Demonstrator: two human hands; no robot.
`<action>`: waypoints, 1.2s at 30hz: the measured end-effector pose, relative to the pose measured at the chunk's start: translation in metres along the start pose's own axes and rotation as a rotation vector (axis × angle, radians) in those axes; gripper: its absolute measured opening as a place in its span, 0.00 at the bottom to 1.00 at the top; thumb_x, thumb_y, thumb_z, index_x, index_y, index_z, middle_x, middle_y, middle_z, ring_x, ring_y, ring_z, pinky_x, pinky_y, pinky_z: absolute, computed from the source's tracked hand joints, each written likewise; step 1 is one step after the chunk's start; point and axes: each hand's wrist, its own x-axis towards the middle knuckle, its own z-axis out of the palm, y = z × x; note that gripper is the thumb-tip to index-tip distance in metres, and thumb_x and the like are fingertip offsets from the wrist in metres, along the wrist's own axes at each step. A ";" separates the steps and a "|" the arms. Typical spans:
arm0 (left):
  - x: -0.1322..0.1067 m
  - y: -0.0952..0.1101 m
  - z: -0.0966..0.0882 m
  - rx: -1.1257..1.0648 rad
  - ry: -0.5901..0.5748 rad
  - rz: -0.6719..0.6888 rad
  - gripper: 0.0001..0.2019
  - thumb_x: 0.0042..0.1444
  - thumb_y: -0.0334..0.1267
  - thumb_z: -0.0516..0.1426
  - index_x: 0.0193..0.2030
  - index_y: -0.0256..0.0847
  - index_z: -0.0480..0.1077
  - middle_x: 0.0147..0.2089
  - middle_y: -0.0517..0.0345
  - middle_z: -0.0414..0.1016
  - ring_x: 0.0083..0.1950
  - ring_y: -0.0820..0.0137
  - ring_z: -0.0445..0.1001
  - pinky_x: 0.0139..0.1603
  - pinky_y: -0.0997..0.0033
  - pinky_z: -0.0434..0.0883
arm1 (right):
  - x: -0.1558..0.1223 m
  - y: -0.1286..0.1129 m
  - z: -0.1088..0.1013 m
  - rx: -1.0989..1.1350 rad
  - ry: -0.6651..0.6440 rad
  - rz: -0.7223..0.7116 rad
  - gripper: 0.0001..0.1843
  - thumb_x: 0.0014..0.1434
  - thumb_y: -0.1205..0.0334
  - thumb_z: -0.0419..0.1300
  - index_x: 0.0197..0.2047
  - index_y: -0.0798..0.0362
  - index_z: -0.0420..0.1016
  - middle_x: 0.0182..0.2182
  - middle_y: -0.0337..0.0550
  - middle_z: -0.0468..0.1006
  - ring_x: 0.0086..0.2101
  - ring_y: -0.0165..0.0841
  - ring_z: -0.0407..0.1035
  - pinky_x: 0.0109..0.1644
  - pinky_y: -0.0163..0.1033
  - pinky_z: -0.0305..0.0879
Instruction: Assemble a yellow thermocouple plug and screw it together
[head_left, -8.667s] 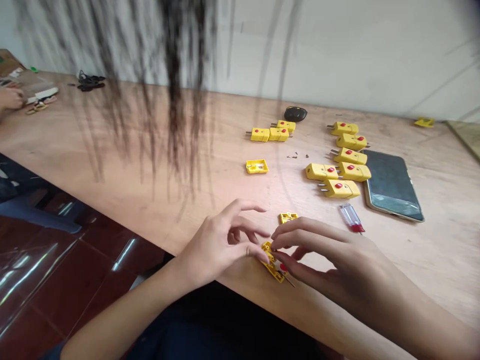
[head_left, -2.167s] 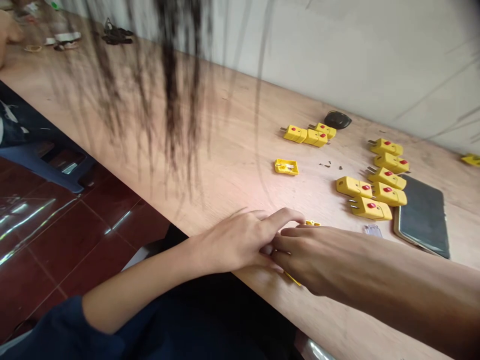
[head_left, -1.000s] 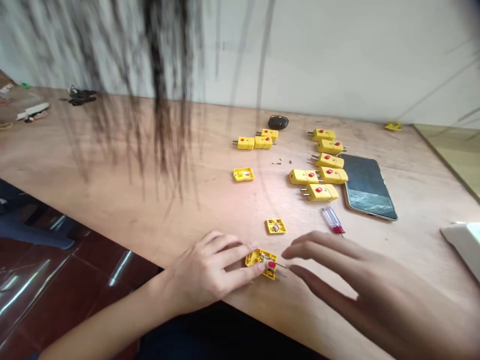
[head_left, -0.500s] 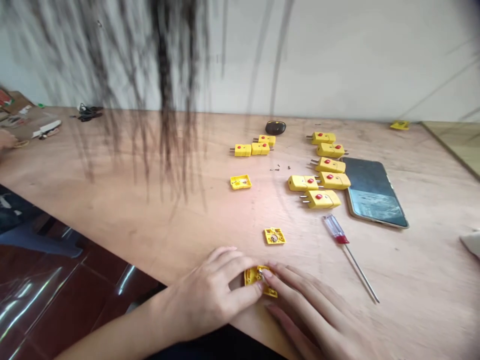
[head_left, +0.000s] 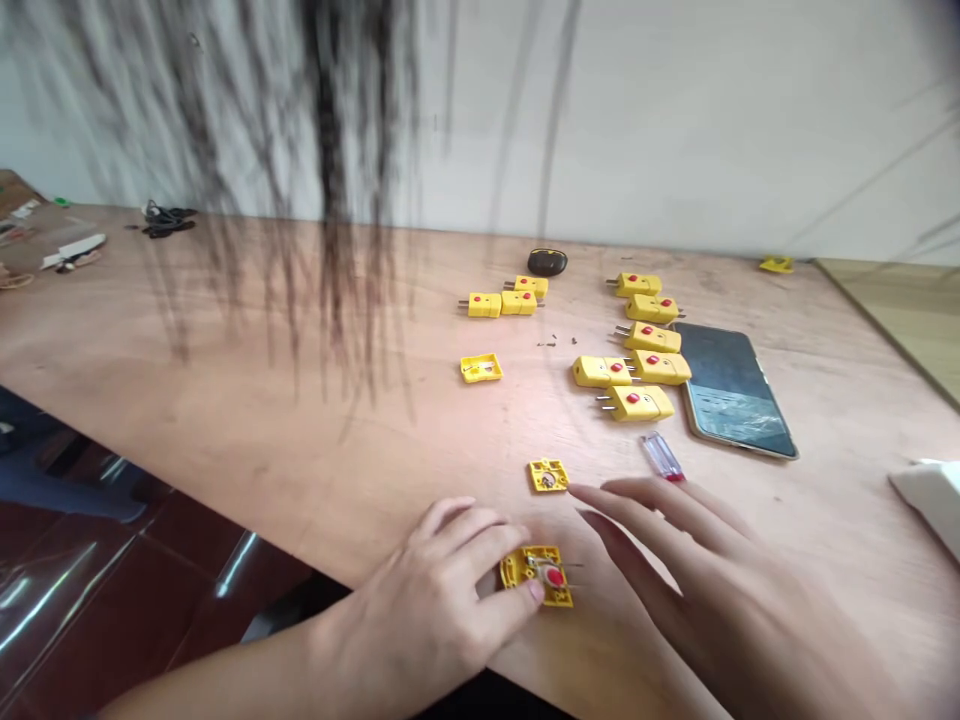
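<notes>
My left hand point(head_left: 442, 590) rests near the table's front edge, its fingertips pressed on an opened yellow plug half point(head_left: 538, 576) that shows a red dot and metal pins. My right hand point(head_left: 690, 570) hovers just to the right of it with fingers stretched out and apart, holding nothing. A small yellow cover piece point(head_left: 548, 475) lies a little beyond the plug half. A clear-handled screwdriver point(head_left: 660, 456) lies behind my right fingers, its shaft hidden by them.
Several assembled yellow plugs point(head_left: 634, 365) sit beside a dark phone point(head_left: 731, 388). More yellow plugs point(head_left: 504, 298) and a black object point(head_left: 547, 263) lie further back, an open yellow shell point(head_left: 481, 368) in the middle. Hair hangs before the lens. A white object point(head_left: 930, 495) lies at the right.
My right hand has drawn back from the plug half and opened, now covering the screwdriver's shaft. The left hand stays on the plug half, which has turned so its red dot shows.
</notes>
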 end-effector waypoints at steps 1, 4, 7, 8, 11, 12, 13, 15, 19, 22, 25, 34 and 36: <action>0.001 -0.001 0.000 0.018 -0.002 -0.002 0.09 0.71 0.30 0.55 0.45 0.39 0.79 0.49 0.50 0.81 0.52 0.63 0.78 0.58 0.57 0.77 | 0.007 0.002 0.002 -0.052 -0.006 -0.020 0.17 0.74 0.64 0.48 0.50 0.51 0.79 0.44 0.49 0.82 0.41 0.42 0.78 0.44 0.48 0.75; 0.002 -0.004 0.000 0.075 -0.013 0.004 0.10 0.71 0.30 0.55 0.48 0.40 0.79 0.52 0.49 0.81 0.55 0.61 0.77 0.58 0.56 0.77 | 0.023 0.006 0.009 -0.159 -0.012 -0.098 0.14 0.72 0.65 0.52 0.45 0.52 0.80 0.38 0.48 0.80 0.37 0.42 0.75 0.37 0.46 0.70; 0.002 -0.008 -0.004 0.057 0.033 0.039 0.09 0.71 0.31 0.55 0.49 0.40 0.78 0.60 0.48 0.79 0.58 0.61 0.76 0.62 0.54 0.74 | 0.029 0.007 0.016 -0.190 -0.050 -0.134 0.15 0.71 0.68 0.51 0.41 0.52 0.79 0.35 0.47 0.79 0.37 0.42 0.74 0.38 0.45 0.68; 0.001 -0.010 -0.006 0.016 0.046 0.032 0.09 0.71 0.33 0.56 0.50 0.41 0.78 0.61 0.48 0.78 0.59 0.61 0.76 0.62 0.55 0.74 | 0.030 0.008 0.017 -0.167 -0.071 -0.119 0.15 0.71 0.69 0.51 0.40 0.52 0.79 0.35 0.47 0.79 0.37 0.41 0.74 0.39 0.45 0.68; 0.001 -0.017 -0.013 -0.110 0.031 -0.069 0.11 0.72 0.36 0.55 0.54 0.41 0.77 0.58 0.49 0.79 0.59 0.62 0.75 0.61 0.58 0.75 | 0.033 0.014 0.020 -0.019 -0.109 -0.017 0.11 0.67 0.67 0.55 0.36 0.51 0.77 0.34 0.44 0.78 0.34 0.38 0.73 0.35 0.42 0.67; 0.003 -0.020 -0.015 -0.132 0.011 -0.111 0.11 0.73 0.36 0.54 0.54 0.41 0.77 0.57 0.50 0.79 0.59 0.62 0.75 0.61 0.58 0.75 | 0.035 0.016 0.022 0.026 -0.115 0.022 0.08 0.65 0.66 0.57 0.34 0.51 0.76 0.33 0.43 0.78 0.32 0.36 0.73 0.33 0.40 0.67; 0.005 -0.023 -0.016 -0.144 -0.010 -0.146 0.11 0.73 0.37 0.54 0.54 0.41 0.77 0.57 0.50 0.79 0.58 0.62 0.75 0.60 0.57 0.75 | 0.036 0.017 0.023 0.063 -0.119 0.056 0.06 0.62 0.66 0.59 0.33 0.51 0.75 0.31 0.42 0.77 0.29 0.34 0.72 0.31 0.39 0.66; 0.013 -0.030 -0.016 -0.153 -0.070 -0.188 0.11 0.72 0.37 0.56 0.55 0.40 0.76 0.57 0.50 0.79 0.59 0.61 0.74 0.61 0.56 0.75 | 0.039 0.020 0.026 0.108 -0.131 0.091 0.06 0.57 0.68 0.59 0.29 0.50 0.72 0.28 0.39 0.75 0.25 0.30 0.69 0.28 0.36 0.64; 0.037 -0.040 -0.011 -0.201 -0.225 -0.173 0.12 0.67 0.35 0.61 0.56 0.37 0.76 0.58 0.48 0.79 0.59 0.60 0.76 0.60 0.57 0.76 | 0.042 0.022 0.023 0.208 -0.144 0.109 0.08 0.60 0.67 0.58 0.30 0.50 0.72 0.28 0.39 0.74 0.25 0.29 0.68 0.27 0.35 0.66; 0.056 -0.042 -0.006 -0.362 -0.260 -0.246 0.08 0.67 0.32 0.62 0.51 0.38 0.79 0.52 0.51 0.83 0.53 0.63 0.80 0.57 0.60 0.77 | 0.042 0.022 0.015 0.273 -0.101 0.099 0.11 0.68 0.61 0.55 0.35 0.49 0.76 0.30 0.40 0.75 0.26 0.30 0.67 0.28 0.36 0.66; 0.068 -0.040 -0.003 -0.717 -0.209 -0.479 0.07 0.66 0.30 0.61 0.46 0.40 0.82 0.46 0.55 0.86 0.47 0.65 0.84 0.51 0.64 0.79 | 0.041 0.020 0.006 0.316 0.028 0.062 0.13 0.72 0.56 0.56 0.37 0.48 0.79 0.30 0.40 0.75 0.27 0.30 0.68 0.28 0.35 0.65; 0.068 -0.045 -0.005 -1.236 -0.227 -0.787 0.07 0.54 0.37 0.71 0.38 0.37 0.84 0.39 0.51 0.87 0.44 0.63 0.85 0.51 0.64 0.79 | 0.040 0.020 -0.020 0.202 0.143 -0.008 0.14 0.71 0.50 0.59 0.35 0.48 0.73 0.29 0.38 0.74 0.26 0.28 0.67 0.26 0.35 0.62; 0.062 -0.047 -0.008 -1.248 -0.180 -0.809 0.08 0.52 0.37 0.72 0.37 0.36 0.83 0.38 0.51 0.87 0.42 0.65 0.85 0.49 0.66 0.79 | 0.031 0.035 -0.033 0.118 0.163 0.038 0.16 0.69 0.44 0.60 0.37 0.47 0.75 0.30 0.39 0.77 0.26 0.29 0.67 0.26 0.36 0.62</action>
